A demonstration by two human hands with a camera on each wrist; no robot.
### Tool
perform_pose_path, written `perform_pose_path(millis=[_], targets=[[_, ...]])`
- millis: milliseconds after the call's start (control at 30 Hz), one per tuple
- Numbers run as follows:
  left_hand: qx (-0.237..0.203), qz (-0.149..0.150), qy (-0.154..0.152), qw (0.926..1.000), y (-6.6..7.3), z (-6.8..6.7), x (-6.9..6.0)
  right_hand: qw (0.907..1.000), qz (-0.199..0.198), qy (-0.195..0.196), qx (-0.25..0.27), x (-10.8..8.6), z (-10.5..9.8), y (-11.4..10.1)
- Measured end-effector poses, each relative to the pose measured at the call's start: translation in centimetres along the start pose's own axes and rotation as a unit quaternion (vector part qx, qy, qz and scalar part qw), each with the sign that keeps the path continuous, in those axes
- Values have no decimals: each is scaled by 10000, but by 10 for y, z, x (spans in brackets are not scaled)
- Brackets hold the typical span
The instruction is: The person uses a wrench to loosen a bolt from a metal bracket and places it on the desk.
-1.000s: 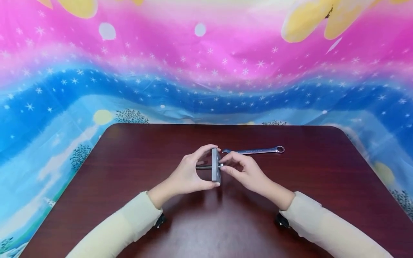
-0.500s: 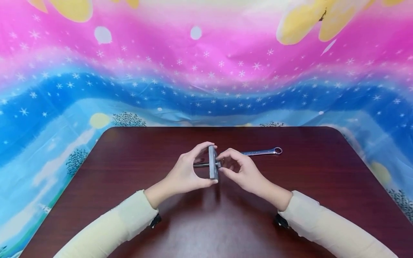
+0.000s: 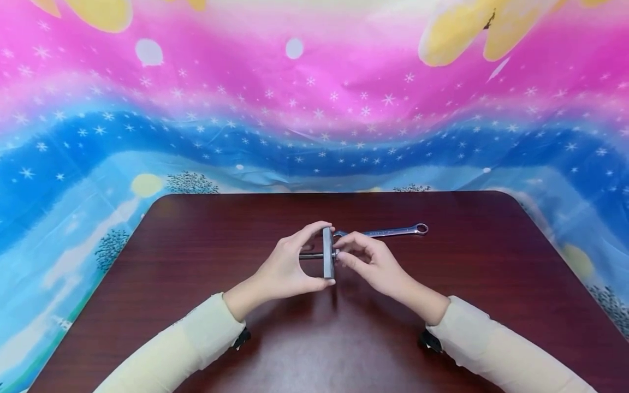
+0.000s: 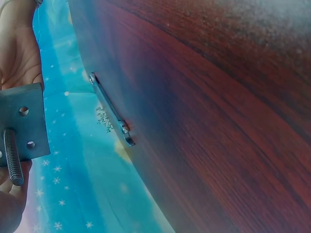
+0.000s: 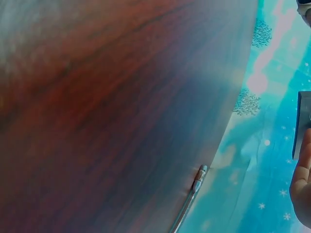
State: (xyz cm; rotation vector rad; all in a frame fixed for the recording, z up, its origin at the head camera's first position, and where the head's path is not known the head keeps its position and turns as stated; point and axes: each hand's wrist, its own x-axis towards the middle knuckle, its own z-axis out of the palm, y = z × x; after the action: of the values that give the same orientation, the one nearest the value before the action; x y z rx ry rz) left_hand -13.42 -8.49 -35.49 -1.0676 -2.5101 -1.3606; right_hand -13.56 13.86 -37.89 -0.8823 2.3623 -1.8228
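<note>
Left grip (image 3: pixel 287 265) clasps the metal plate (image 3: pixel 328 265) at its three o'clock; right grip (image 3: pixel 377 266) pinches the bolt (image 4: pixel 12 158) at its nine!

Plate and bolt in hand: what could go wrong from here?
The plate might twist or slip: the left hand grips it by opposite edges, above the table.

The bolt might slide back: no nut shows on its projecting threaded end.

The wrench could get knocked: it lies just beyond the right hand.
</note>
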Motion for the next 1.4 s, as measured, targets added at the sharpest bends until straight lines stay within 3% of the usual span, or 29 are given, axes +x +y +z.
perform_pose_path(millis=[200,533,833,1067,1400], targets=[[103,47,-14,9999,-2,1,3,9997,-57,96,216,2,2,1],[66,42,116,9999,-8,0,8,9964,-195,449,-685,6,1,3],[100,-19,24,9999,-10,0,10,9985,99,247,-485,9,-3,3],[141,61,-63,9999,-10,2,10,9998,100,98,-130,9,-3,6],[251,42,-18,9997,-13,4,10,9989,100,365,-272,11,0,7]])
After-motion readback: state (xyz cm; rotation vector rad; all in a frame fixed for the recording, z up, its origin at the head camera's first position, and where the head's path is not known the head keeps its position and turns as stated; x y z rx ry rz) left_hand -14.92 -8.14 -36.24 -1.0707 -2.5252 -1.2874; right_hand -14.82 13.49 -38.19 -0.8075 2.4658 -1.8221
